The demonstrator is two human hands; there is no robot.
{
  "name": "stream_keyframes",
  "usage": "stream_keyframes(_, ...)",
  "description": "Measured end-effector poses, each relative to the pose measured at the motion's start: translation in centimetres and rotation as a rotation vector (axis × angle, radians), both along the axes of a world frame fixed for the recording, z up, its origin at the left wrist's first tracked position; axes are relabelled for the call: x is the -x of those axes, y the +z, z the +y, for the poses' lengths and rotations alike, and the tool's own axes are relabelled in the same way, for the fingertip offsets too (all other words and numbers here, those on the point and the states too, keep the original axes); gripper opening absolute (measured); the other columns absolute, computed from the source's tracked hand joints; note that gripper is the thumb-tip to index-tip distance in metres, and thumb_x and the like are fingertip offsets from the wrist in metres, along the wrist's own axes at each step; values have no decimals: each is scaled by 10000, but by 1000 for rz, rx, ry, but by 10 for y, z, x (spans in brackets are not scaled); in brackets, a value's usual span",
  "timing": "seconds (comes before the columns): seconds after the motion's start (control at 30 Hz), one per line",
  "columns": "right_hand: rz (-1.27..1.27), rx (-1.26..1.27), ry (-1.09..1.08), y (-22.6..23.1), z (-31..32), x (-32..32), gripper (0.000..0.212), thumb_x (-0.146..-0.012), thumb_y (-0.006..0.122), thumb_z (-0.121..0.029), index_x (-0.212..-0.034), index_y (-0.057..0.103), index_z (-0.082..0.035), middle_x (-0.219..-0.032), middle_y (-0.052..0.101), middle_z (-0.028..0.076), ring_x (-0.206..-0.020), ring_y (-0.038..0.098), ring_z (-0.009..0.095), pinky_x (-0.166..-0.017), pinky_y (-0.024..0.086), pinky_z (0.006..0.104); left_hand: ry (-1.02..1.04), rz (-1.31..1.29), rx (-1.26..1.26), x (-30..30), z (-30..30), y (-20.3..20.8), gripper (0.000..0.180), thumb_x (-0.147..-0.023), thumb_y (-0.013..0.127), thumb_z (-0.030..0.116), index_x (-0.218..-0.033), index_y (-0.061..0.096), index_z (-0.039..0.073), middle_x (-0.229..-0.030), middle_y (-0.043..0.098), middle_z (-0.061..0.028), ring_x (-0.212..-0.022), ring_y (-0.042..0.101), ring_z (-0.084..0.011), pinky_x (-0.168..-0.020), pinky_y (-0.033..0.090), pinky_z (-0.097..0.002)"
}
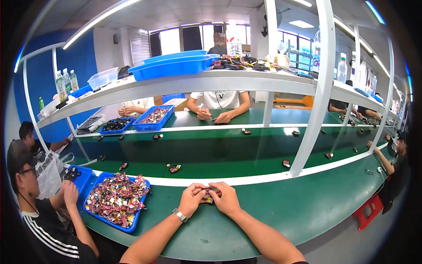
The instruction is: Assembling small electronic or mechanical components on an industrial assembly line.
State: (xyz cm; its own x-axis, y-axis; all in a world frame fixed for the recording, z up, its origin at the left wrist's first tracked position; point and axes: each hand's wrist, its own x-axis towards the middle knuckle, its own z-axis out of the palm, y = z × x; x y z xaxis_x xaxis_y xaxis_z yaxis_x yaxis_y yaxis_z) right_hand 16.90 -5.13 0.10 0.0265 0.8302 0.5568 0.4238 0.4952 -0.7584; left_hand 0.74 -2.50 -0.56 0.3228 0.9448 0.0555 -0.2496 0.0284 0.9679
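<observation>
Over the green tabletop (272,211) in front of me, my left hand (190,200) and my right hand (225,199) meet, fingertips pinched together. Between them they grip a small dark part with a yellow and white tag (206,200). My fingers cover much of it, so its exact kind cannot be made out. A metal watch circles my left wrist. To the left of my hands, a blue tray (137,218) is heaped with many small reddish parts bearing white and yellow tags (115,199).
A white rail (237,178) separates my tabletop from a dark green conveyor belt (211,154) carrying scattered parts. A white post (317,94) rises on the right to an overhead shelf (184,82) with blue trays. A co-worker (44,211) sits close on the left; others work across and right.
</observation>
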Motion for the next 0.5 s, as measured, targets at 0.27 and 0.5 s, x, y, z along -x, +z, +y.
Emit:
stream_keyframes(0.27,93,20,1,5,-3,9,165,-831,657,-27,-995,665,-14,-958,642,105,-743,682,196,-667,560,297,12,65,-136,2,0,-4,181,-939,553,10,-1120,542,3,-1068,654,-99,-945,646,-145,-770,556,-278)
stream_keyframes(0.5,60,-39,17,4,-4,7,164,-827,660,-29,-990,662,-15,-946,640,106,-731,679,196,-661,558,293,-1,74,-122,3,0,-5,198,-923,567,-10,-1119,540,9,-1066,645,-89,-946,637,-139,-765,553,-275)
